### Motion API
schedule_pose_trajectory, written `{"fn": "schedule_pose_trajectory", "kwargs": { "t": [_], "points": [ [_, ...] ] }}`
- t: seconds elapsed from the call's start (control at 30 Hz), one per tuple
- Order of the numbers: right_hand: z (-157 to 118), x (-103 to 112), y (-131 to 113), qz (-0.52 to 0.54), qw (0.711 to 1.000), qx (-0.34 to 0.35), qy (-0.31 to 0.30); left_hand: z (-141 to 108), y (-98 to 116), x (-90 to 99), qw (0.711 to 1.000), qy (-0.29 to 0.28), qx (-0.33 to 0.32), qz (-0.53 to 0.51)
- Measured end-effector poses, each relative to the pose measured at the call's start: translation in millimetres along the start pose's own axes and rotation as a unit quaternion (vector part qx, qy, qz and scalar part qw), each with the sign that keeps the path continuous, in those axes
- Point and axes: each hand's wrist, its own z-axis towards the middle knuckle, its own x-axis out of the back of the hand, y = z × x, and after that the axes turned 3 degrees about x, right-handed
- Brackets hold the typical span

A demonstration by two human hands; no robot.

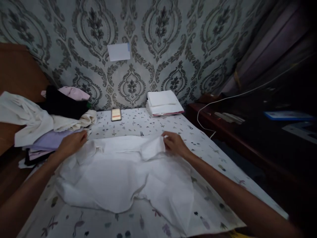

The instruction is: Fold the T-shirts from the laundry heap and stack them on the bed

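Note:
A white garment [111, 178] lies spread and wrinkled over the patterned sheet [133, 124] in front of me. My left hand [75, 141] is closed at its far left corner, fingers pinching the cloth. At the far right corner, my right hand [174, 142] grips the same garment, lifting a small fold of it. The lower edge of the cloth rests loosely on the sheet, and its exact kind is hard to make out.
Piled clothes [66, 102] stand on the left beside a brown board [19, 72]. Near the wall are a phone [116, 114] and a stack of folded white cloth [163, 102]. A white cable [237, 96] runs above a dark red wooden ledge [223, 132] on the right.

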Motion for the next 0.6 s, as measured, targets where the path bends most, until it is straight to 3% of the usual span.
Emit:
{"fn": "schedule_pose_trajectory", "kwargs": {
  "t": [0.1, 0.17, 0.23, 0.3, 0.33, 0.4, 0.47, 0.53, 0.6],
  "points": [
    [65.5, -0.7, -8.3, 0.128, 0.985, -0.073, 0.088, 36.7, 4.3, 23.8, 0.990, 0.049, 0.001, -0.130],
    [109.9, -6.5, -11.5, 0.207, 0.963, -0.126, 0.120, 45.6, 25.0, 24.9, 0.977, 0.023, -0.026, -0.211],
    [146.8, -16.0, -9.5, 0.245, 0.948, -0.152, 0.137, 37.1, 54.6, 9.3, 0.955, -0.055, -0.098, -0.273],
    [173.4, -27.9, -1.1, 0.251, 0.943, -0.158, 0.151, 16.0, 82.6, -20.3, 0.899, -0.168, -0.220, -0.338],
    [182.7, -34.3, 5.2, 0.253, 0.941, -0.159, 0.160, 4.4, 92.9, -37.6, 0.888, -0.172, -0.267, -0.332],
    [194.4, -46.5, 21.0, 0.251, 0.939, -0.150, 0.180, -12.7, 102.8, -70.7, 0.901, -0.114, -0.312, -0.280],
    [199.2, -56.6, 38.4, 0.240, 0.941, -0.125, 0.201, -14.0, 98.1, -93.9, 0.930, -0.061, -0.296, -0.208],
    [200.3, -63.3, 54.3, 0.221, 0.947, -0.089, 0.217, 2.4, 82.1, -103.1, 0.962, -0.046, -0.228, -0.143],
    [200.8, -65.6, 65.5, 0.196, 0.954, -0.049, 0.219, 29.5, 60.2, -99.9, 0.988, -0.031, -0.131, -0.070]
  ]
}}
